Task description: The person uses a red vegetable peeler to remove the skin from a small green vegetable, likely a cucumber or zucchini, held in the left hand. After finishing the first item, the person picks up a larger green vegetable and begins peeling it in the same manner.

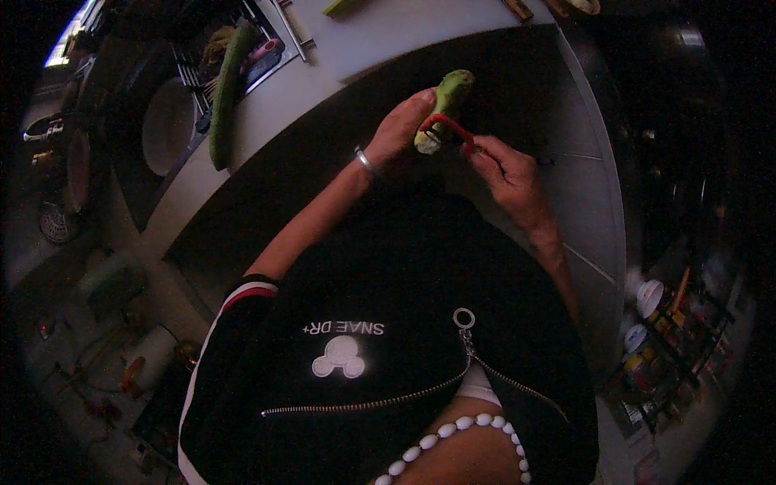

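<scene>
My left hand (400, 130), with a silver bangle at the wrist, grips a short green vegetable (453, 91) with a pale lower end; its exact kind is unclear. Between thumb and fingers, my right hand (506, 173) holds the handle of a red peeler (447, 121). The curved head of the peeler lies across the vegetable near its pale end. Both hands are in front of my dark top, over the dark area below the counter's edge. Part of the left hand's fingers is hidden behind the vegetable.
A long green cucumber-like vegetable (224, 103) lies at the left of the pale countertop (321, 73), beside a metal rack (267, 70) with items. Another green piece (339, 6) is at the top edge. Jars and bottles stand on a rack (673, 345) at the lower right.
</scene>
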Tool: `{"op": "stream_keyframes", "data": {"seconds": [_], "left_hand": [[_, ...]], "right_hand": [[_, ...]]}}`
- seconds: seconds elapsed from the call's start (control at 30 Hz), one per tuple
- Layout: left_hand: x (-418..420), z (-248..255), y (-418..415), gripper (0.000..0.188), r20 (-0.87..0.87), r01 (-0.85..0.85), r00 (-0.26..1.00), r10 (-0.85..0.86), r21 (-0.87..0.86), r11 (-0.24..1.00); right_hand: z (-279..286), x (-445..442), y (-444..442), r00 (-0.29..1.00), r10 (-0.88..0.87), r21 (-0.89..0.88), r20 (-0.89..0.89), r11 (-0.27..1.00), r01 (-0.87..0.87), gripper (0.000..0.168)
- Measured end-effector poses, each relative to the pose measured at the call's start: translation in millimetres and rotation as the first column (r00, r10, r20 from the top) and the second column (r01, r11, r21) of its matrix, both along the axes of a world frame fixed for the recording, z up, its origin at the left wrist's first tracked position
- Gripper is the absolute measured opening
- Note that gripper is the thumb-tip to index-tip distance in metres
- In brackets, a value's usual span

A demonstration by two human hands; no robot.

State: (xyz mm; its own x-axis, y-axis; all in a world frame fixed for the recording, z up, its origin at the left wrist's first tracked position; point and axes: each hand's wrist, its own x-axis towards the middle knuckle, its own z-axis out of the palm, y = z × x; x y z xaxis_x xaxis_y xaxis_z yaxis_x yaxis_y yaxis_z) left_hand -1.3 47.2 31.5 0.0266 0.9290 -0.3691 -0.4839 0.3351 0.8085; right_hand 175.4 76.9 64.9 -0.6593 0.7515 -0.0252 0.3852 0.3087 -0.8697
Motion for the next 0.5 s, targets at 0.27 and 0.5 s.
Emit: {"op": "stream_keyframes", "data": {"seconds": [0.27,0.5], "left_hand": [[7,-6,-9,0.037,-0.056,-0.041,0.998,0.034,-0.133,0.990],[13,-16,-7,0.028,0.406,-0.051,0.905,0.127,-0.191,0.980]], "right_hand": [[-14,-5,3,0.984,-0.123,0.232,0.127,0.968,0.091,0.016],[-24,-14,9,0.925,-0.252,0.617,0.283,0.787,0.026,0.017]]}}
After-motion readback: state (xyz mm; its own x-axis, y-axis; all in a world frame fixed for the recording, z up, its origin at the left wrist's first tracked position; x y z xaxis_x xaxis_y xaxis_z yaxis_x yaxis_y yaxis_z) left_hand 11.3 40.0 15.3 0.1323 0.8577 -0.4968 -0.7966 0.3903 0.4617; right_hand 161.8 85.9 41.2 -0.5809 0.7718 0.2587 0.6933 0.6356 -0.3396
